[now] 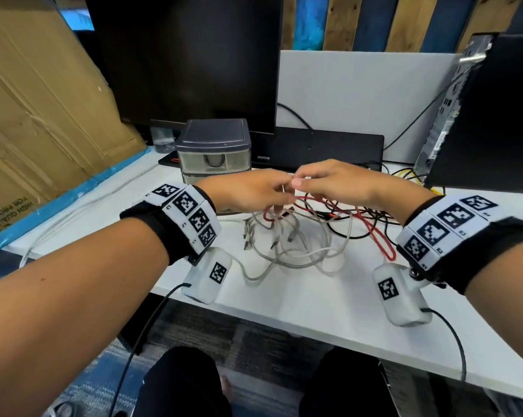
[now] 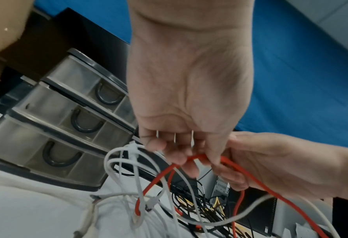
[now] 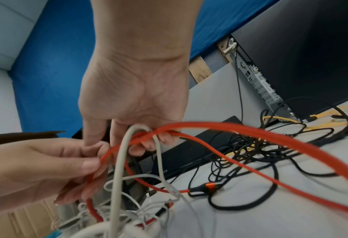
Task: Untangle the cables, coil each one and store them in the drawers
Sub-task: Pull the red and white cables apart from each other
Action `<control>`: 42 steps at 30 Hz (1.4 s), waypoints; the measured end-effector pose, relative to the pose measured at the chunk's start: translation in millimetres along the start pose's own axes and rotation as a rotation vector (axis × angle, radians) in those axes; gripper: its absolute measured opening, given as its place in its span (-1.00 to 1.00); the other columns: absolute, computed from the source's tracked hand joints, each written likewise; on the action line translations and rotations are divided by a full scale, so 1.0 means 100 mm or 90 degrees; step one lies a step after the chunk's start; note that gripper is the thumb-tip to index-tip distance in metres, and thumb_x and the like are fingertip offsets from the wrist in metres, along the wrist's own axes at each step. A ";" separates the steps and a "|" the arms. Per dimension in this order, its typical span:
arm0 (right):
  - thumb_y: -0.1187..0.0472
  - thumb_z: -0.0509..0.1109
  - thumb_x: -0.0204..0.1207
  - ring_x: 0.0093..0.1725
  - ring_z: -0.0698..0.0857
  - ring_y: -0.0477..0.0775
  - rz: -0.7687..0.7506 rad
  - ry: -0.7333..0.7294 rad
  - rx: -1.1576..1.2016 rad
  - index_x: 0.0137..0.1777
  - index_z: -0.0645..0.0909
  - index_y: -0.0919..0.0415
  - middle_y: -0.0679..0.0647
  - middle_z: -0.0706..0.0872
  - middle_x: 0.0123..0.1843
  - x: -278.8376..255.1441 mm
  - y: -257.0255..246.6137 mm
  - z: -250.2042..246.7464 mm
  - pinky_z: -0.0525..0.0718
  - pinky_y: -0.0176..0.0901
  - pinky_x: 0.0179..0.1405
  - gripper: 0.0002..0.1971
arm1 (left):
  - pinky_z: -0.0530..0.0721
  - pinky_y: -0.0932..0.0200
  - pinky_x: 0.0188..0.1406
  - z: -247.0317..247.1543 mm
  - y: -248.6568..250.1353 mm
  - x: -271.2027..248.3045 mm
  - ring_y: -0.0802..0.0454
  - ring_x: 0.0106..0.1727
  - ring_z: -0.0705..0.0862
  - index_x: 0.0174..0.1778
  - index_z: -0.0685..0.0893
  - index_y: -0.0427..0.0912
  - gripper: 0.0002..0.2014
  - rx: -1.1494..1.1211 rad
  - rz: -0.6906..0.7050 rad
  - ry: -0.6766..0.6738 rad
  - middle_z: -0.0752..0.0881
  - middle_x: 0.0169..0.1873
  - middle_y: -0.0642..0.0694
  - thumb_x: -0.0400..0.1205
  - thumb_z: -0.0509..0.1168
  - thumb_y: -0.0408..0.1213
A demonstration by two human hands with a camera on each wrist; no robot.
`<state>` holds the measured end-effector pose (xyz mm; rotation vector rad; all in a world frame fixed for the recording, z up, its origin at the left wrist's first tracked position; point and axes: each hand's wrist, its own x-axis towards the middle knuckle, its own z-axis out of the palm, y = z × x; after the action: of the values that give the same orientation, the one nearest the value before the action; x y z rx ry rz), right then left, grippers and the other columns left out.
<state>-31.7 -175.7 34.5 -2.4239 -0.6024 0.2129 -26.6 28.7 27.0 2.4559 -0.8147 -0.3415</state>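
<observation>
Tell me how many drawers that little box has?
3. The top drawer, the middle drawer and the bottom drawer are stacked one above the other; all are shut. The left hand hides the lower ones in the head view.

office desk, we reckon: dark monitor (image 1: 188, 58), desktop tower (image 1: 483, 115), white partition panel (image 1: 359, 94), white desk (image 1: 329, 299), carpet tiles (image 1: 239, 335) underfoot.
</observation>
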 end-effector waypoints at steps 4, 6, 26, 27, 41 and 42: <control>-0.01 0.40 0.69 -0.35 0.55 -0.20 0.006 0.002 -0.104 -0.13 0.77 -0.08 -0.13 0.66 -0.31 0.01 -0.04 -0.06 0.46 -0.24 -0.29 -0.82 | 0.57 0.09 -0.13 -0.06 0.02 0.02 0.09 -0.23 0.59 -0.01 0.63 -0.08 -0.81 -0.013 -0.021 0.150 0.73 -0.23 0.04 0.82 0.22 -0.09; -0.01 0.36 0.72 -0.46 0.52 -0.26 0.005 0.036 -0.093 -0.16 0.79 -0.02 -0.11 0.67 -0.31 0.03 -0.05 -0.10 0.41 -0.28 -0.37 -0.74 | 0.57 0.14 -0.13 -0.08 0.01 0.02 0.12 -0.23 0.59 0.03 0.64 -0.11 -0.79 -0.016 -0.024 0.183 0.72 -0.21 0.05 0.83 0.20 -0.09; 0.45 0.43 0.53 -0.18 0.55 -0.05 0.210 -0.208 0.082 0.23 0.71 0.24 0.18 0.86 -0.07 -0.12 0.14 -0.31 0.32 -0.19 -0.37 -0.71 | 0.63 0.26 -0.33 -0.09 -0.19 -0.01 0.13 -0.41 0.71 0.00 0.59 -0.15 -0.80 -0.075 -0.140 0.240 0.86 -0.28 -0.14 0.86 0.12 -0.22; 0.47 0.44 0.54 -0.18 0.57 -0.04 0.210 -0.209 0.093 0.25 0.69 0.23 0.19 0.86 -0.08 -0.11 0.14 -0.31 0.32 -0.17 -0.36 -0.70 | 0.64 0.23 -0.30 -0.09 -0.19 -0.01 0.11 -0.40 0.71 0.00 0.60 -0.16 -0.80 -0.075 -0.141 0.237 0.87 -0.29 -0.14 0.85 0.13 -0.22; 0.58 0.44 0.48 0.06 0.78 0.03 0.128 -0.310 0.196 0.54 0.39 -0.06 0.33 0.78 0.19 -0.14 -0.01 -0.30 0.59 -0.19 -0.16 -0.26 | 0.72 0.23 -0.46 -0.22 -0.19 -0.09 -0.01 -0.45 0.79 0.12 0.62 -0.35 -0.76 -0.137 -0.213 0.318 0.86 -0.33 -0.23 0.86 0.12 -0.27; 0.59 0.42 0.53 0.06 0.79 0.04 0.118 -0.320 0.194 0.57 0.35 -0.09 0.38 0.77 0.24 -0.13 -0.02 -0.27 0.61 -0.21 -0.17 -0.25 | 0.72 0.24 -0.47 -0.21 -0.18 -0.10 -0.02 -0.44 0.80 0.11 0.62 -0.34 -0.76 -0.140 -0.216 0.322 0.86 -0.34 -0.24 0.86 0.11 -0.27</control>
<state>-36.4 -195.2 57.5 -2.1269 -0.5104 0.9407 -17.5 56.1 35.2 2.3109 -0.1390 0.0737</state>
